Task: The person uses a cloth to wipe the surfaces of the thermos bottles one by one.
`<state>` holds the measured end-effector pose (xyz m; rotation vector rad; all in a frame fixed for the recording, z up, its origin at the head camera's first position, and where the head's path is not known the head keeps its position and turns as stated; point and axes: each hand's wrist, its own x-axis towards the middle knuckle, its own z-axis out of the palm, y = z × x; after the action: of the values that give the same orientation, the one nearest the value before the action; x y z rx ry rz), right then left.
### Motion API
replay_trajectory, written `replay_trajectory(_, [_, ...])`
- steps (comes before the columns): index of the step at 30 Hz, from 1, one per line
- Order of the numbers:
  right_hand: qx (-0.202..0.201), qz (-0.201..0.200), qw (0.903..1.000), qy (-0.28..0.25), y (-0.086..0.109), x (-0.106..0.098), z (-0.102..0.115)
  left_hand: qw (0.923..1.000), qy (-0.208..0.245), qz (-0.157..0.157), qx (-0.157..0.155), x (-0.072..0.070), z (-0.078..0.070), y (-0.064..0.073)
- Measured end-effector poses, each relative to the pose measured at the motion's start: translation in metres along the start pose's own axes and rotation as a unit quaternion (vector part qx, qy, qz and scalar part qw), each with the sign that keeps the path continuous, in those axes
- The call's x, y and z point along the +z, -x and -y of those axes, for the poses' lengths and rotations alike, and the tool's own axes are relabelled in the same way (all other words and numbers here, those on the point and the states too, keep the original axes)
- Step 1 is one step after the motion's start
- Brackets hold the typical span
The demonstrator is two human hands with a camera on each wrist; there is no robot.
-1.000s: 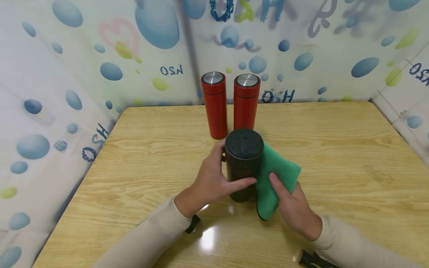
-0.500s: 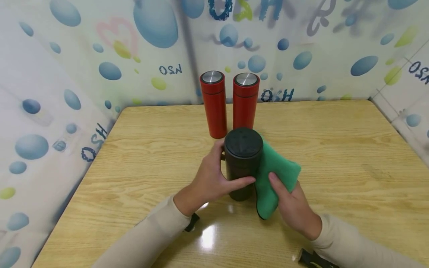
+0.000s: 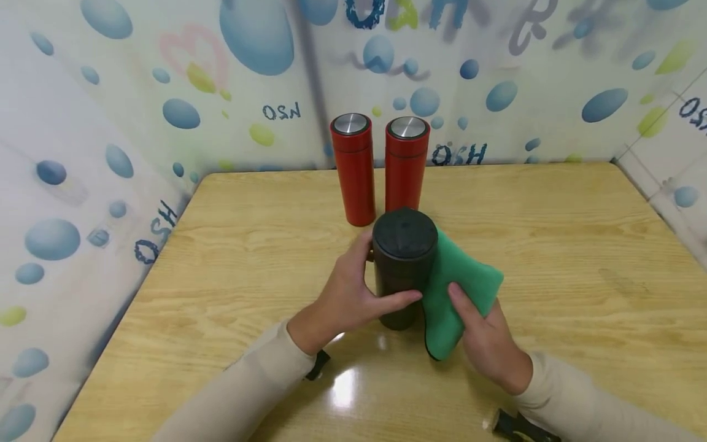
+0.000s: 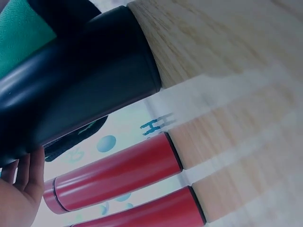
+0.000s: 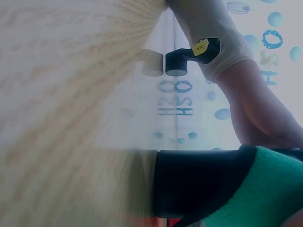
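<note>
A black lidded tumbler [image 3: 402, 276] stands upright on the table, in front of two red bottles. My left hand [image 3: 348, 294] grips it from the left, thumb across its near side and fingers behind it. A green cloth [image 3: 466, 273] with a dark underside lies against the tumbler's right side. My right hand [image 3: 488, 341] holds the cloth there, thumb on top; its other fingers are hidden under the cloth. In the left wrist view the tumbler [image 4: 90, 71] looms close, with fingertips at its side. The right wrist view catches the tumbler's base [image 5: 189, 179] beside the cloth [image 5: 265, 194].
Two red bottles with silver-topped lids, one left [image 3: 355, 172] and one right [image 3: 405, 166], stand upright behind the tumbler. The wooden table [image 3: 248, 245] meets a wall covering [image 3: 237, 80] with blue droplets at the back and sides. Dark wrist-worn devices hang by both sleeves.
My right hand and the cloth have shifted very slightly to the right. The left hand's hold on the tumbler looks the same, and the red bottles stay put.
</note>
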<state>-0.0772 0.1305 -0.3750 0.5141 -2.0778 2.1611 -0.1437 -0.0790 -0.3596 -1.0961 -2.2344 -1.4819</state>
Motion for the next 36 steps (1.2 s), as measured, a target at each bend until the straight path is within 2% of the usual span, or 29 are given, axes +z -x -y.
replay_trajectory(5, [0.036,0.012,0.9993,0.002,-0.0023,-0.0003,0.0022,0.9999,0.006,0.01,-0.01,-0.003,-0.0035,-0.003])
replay_trajectory(8, [0.044,0.015,0.9989,0.004,-0.0019,-0.0003,0.0019,0.9998,0.002,0.016,-0.014,-0.0039,-0.0041,-0.0029])
replay_trajectory(12, [0.026,0.013,0.9996,0.001,-0.0024,-0.001,0.0014,0.9998,-0.006,0.019,-0.008,-0.0045,-0.003,-0.0052])
replay_trajectory(20, [-0.001,0.019,0.9998,-0.002,-0.0025,-0.0001,0.0002,0.9994,0.011,0.03,-0.012,-0.0054,-0.0018,-0.0054])
replay_trajectory(24, [0.001,0.017,0.9998,-0.002,-0.0038,0.0008,0.0006,0.9996,0.009,0.026,-0.007,-0.0053,-0.0008,-0.0058])
replay_trajectory(31, [0.026,0.013,0.9996,-0.005,-0.0022,0.0004,0.0001,0.9995,0.01,0.018,-0.025,-0.0044,-0.0007,-0.0001])
replay_trajectory(36, [0.019,0.004,0.9997,-0.014,-0.0016,0.0,0.0003,0.9996,0.018,0.017,-0.011,-0.0039,0.0001,-0.0015])
